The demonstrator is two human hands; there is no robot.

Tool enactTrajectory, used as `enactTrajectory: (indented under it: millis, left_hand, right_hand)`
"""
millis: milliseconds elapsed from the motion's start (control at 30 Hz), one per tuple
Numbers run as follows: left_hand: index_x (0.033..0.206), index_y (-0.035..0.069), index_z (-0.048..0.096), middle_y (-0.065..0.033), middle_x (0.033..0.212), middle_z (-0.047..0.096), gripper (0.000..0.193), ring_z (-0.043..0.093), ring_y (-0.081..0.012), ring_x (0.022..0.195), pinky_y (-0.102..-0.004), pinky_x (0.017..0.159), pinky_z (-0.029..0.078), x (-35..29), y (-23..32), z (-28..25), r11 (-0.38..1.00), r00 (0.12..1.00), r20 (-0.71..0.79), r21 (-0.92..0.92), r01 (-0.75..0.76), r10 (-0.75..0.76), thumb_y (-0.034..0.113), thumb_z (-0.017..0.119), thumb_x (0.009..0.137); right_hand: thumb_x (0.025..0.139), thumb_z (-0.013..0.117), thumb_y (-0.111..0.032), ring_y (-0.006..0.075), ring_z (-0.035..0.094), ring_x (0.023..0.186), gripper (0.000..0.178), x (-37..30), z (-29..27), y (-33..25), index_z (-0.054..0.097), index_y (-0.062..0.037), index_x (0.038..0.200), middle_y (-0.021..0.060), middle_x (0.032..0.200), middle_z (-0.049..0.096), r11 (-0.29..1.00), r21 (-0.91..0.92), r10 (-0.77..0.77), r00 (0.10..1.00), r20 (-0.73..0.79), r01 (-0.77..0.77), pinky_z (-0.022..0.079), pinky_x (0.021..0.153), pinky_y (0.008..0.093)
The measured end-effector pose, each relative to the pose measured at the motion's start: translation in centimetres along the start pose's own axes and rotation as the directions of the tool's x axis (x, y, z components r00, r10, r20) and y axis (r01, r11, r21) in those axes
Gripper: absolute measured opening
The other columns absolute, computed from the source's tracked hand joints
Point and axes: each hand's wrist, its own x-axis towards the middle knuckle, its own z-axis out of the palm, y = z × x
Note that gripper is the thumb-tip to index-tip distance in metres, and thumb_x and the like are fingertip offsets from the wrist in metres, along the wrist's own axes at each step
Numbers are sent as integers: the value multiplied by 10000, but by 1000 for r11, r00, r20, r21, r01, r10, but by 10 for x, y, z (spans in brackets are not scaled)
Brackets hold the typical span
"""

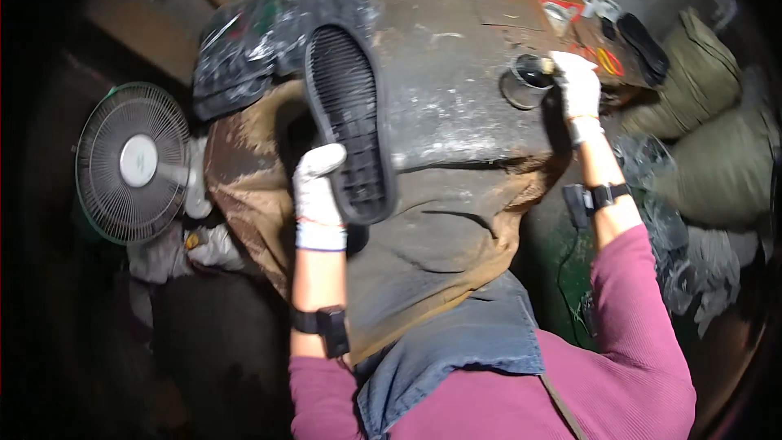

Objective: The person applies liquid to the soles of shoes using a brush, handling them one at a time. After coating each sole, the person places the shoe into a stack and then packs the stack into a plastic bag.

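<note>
Gripped in the gloved left hand (319,195): one black shoe sole (350,122), tread side facing up toward the camera, held by its heel end and raised above the near edge of the work surface; fingers are closed around the sole's lower rim. Gloved right hand (577,85): clenched on a small brush handle, the tip of which sits at the mouth of a small round tin (525,81); the bristles themselves are hidden. Largest item: a worn, stained work table (456,106), grey and scuffed, draped at its front with a brown cloth (440,236) that hangs toward the person's lap. Next: a standing fan (134,163) with a round wire guard, at the left, well apart from the sole. Green-grey sacks (717,138) are stacked at the right. A crumpled dark plastic sheet (252,41) lies at the table's far left corner, just beside the sole's toe. A further black sole (643,45) rests at the far right of the table among cardboard scraps. Both wrists carry black straps.
</note>
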Motion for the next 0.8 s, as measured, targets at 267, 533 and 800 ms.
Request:
enactTrajectory:
  millis: [267, 533, 800]
  left_hand:
    - [1673, 50, 259, -265, 1689, 318, 905, 423, -498, 1471, -789, 1067, 431, 30, -71, 82, 899, 947, 322, -415, 140, 1, 640, 511, 1035]
    - [1632, 42, 351, -299, 1600, 441, 799, 547, -612, 1312, -828, 948, 484, 10, -94, 62, 907, 951, 158, -294, 302, -266, 629, 375, 1090]
    - [1655, 27, 278, -320, 1622, 385, 838, 588, -592, 1260, -736, 869, 581, -9, -88, 58, 887, 917, 188, -247, 390, -351, 628, 399, 1082]
  right_hand:
    - [942, 767, -93, 206, 724, 1015, 230, -23, -12, 31, 756, 1, 1151, 112, 1093, 784, 524, 752, 553, 831, 58, -401, 562, 960, 333]
    - [925, 688, 25, 193, 701, 1061, 305, 28, -49, -142, 746, -53, 1214, 79, 1129, 759, 365, 890, 416, 903, 108, -274, 562, 946, 334]
    - [955, 650, -40, 203, 708, 1069, 284, 26, -78, -173, 762, -73, 1214, 92, 1157, 754, 921, 311, -200, 969, -145, 236, 557, 949, 340]
